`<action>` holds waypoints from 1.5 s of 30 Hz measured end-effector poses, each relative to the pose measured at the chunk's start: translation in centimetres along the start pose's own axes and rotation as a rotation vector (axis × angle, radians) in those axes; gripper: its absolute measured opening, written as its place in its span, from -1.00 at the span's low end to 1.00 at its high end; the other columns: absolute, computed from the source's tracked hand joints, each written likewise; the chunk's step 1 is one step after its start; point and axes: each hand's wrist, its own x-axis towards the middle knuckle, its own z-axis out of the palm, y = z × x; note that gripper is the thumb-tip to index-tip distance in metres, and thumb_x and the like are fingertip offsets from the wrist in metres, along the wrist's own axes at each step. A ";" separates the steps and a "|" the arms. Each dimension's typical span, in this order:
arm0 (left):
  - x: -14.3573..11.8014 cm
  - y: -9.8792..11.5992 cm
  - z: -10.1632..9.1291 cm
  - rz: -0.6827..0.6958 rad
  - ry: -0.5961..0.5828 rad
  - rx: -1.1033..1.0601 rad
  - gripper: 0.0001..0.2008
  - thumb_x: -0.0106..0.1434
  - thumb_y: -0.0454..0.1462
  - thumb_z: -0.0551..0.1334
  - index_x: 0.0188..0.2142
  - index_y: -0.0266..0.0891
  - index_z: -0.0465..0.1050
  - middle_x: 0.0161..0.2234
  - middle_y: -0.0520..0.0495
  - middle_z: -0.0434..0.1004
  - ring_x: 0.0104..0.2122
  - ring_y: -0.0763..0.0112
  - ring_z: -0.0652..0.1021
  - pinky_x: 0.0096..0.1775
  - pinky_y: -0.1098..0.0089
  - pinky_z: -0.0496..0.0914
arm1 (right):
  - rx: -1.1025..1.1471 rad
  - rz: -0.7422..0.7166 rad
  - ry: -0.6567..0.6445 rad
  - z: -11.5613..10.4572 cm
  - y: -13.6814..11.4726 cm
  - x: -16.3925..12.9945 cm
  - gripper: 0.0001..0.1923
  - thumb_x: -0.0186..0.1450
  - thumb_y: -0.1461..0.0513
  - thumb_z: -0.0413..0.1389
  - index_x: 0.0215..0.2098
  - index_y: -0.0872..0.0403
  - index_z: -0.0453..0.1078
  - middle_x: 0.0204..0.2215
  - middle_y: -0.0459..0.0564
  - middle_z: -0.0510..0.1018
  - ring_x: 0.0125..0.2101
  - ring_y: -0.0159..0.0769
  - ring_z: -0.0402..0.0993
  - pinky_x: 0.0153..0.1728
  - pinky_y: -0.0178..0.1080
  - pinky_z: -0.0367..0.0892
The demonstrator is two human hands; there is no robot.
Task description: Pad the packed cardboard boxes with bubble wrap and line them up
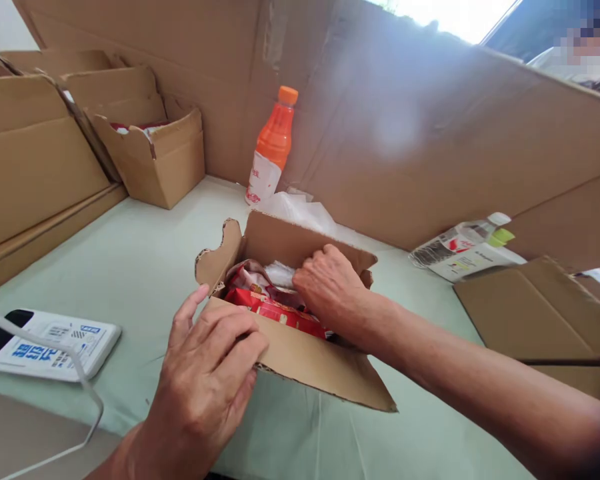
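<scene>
- One view only, from the head camera: a small open cardboard box [300, 347] sits on the pale green table [145, 260] in front of the person, flaps up, with red packets [275, 308] and some white wrapping inside.
- Left hand [207, 373] rests on the near flap, fingers curled together over its edge, thumb raised apart.
- Right hand [330, 287] is down inside the box, fingers bent onto the contents; whether they pinch a packet I cannot tell.
- Progress, as a judgement: the box looks well filled but not closed, since all flaps stand open; closing appears left to do.
- Count: two hands, one box in hand, at least two red packets showing in it.
- Further off: one more open box [155, 157] at the back left with red items inside, one orange bottle [273, 147] upright against the cardboard wall [430, 140], one clear bottle [463, 250] lying on its side at right, one white device [50, 343] with a cable at left, one crumpled plastic bag [300, 210] behind the box.
</scene>
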 end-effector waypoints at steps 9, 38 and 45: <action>-2.1 1.7 1.1 -0.244 0.509 -0.109 -0.37 0.18 -0.51 0.29 0.21 -0.04 0.37 0.29 -0.13 0.26 0.26 0.09 0.38 0.30 -0.07 0.28 | 0.315 0.091 0.277 1.3 2.8 -3.6 -0.83 0.37 0.23 0.13 -0.22 0.12 0.57 -0.35 0.10 0.68 -0.32 -0.12 0.63 -0.27 -0.18 0.40; 3.6 3.6 17.0 -0.703 -0.259 -0.836 -0.47 0.15 -0.12 0.31 0.11 -0.16 0.37 0.13 -0.18 0.45 0.13 0.10 0.46 0.15 0.06 0.33 | 1.244 1.086 0.901 27.5 -9.6 -22.8 -0.21 0.19 -0.13 0.29 0.25 0.01 0.24 0.02 0.15 0.52 -0.18 -0.09 0.54 -0.13 0.04 0.48; 2.0 4.2 18.4 -0.882 -0.248 -0.889 -0.48 0.04 0.02 0.39 -0.13 -0.23 0.37 -0.24 -0.05 0.48 -0.29 0.32 0.53 -0.20 0.25 0.46 | 1.452 0.873 0.993 29.2 -7.2 -21.1 0.33 0.02 -0.30 0.34 0.51 -0.08 -0.23 0.46 0.21 0.03 0.39 0.19 0.08 0.30 0.24 0.19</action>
